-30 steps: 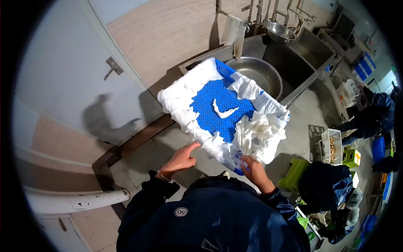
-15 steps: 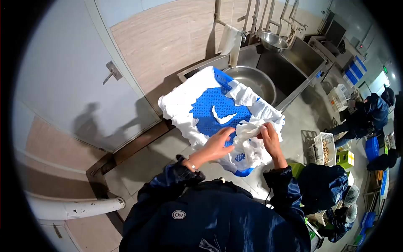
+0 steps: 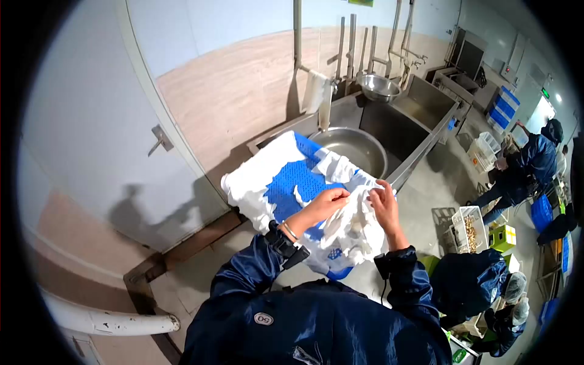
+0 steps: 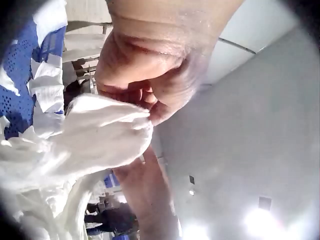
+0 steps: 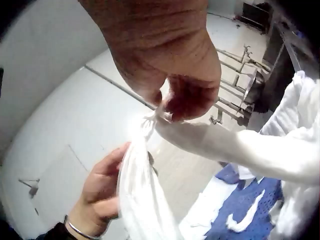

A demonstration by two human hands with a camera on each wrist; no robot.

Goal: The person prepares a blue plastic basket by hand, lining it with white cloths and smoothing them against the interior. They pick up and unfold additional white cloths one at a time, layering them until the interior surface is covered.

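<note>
A blue perforated plastic crate (image 3: 292, 179) lined with white cloths stands in front of me beside a steel sink. Both hands are lifted above its near right corner and hold one bunched white cloth (image 3: 353, 222) between them. My left hand (image 3: 333, 199) pinches a fold of the white cloth (image 4: 100, 132) with curled fingers. My right hand (image 3: 382, 204) pinches the same white cloth (image 5: 210, 137) at its upper edge; in the right wrist view the left hand (image 5: 102, 192) grips it lower down. A small white strip (image 3: 299, 196) lies on the crate's blue floor.
A steel basin (image 3: 353, 151) sits in the sink behind the crate, with a smaller steel bowl (image 3: 378, 86) further back. A grey door (image 3: 91, 115) stands on the left and a white pipe (image 3: 109, 322) lies low left. People in blue work at crates (image 3: 471, 222) on the right.
My left hand came in from the crate's near edge and took hold of the cloth. Both hands have lifted the cloth higher above the crate's corner.
</note>
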